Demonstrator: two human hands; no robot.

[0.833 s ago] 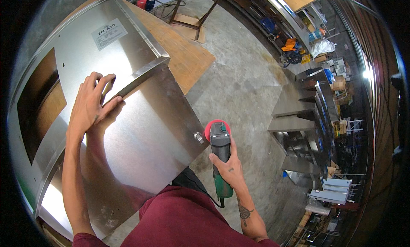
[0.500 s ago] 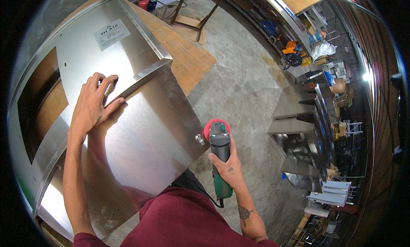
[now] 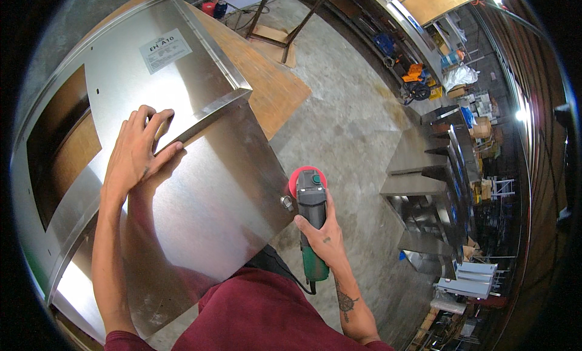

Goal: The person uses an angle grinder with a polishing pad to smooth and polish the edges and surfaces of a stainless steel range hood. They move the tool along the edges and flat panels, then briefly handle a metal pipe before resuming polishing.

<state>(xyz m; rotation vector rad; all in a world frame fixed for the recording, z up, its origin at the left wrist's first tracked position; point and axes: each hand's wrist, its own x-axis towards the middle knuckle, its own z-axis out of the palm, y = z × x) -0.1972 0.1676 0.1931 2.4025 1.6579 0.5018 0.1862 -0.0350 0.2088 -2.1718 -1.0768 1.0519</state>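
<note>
Left hand (image 3: 138, 149) spread flat on the steel panel (image 3: 200, 193) lying over the wooden desk (image 3: 273, 90), right hand (image 3: 321, 232) wrapped around a green grinder (image 3: 312, 220), red disc at the panel's right edge

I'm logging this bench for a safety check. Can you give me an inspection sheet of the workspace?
Surface: wooden bench under a steel panel.
Job's things: green grinder with red disc at the panel's right edge.
Clutter: nothing seen on the panel except a white label.
Hands: left hand flat on the panel by its raised fold; right hand grips the grinder.
Cables: black cord from the grinder's tail.
Surroundings: concrete floor, steel units, crowded shelves.
</note>
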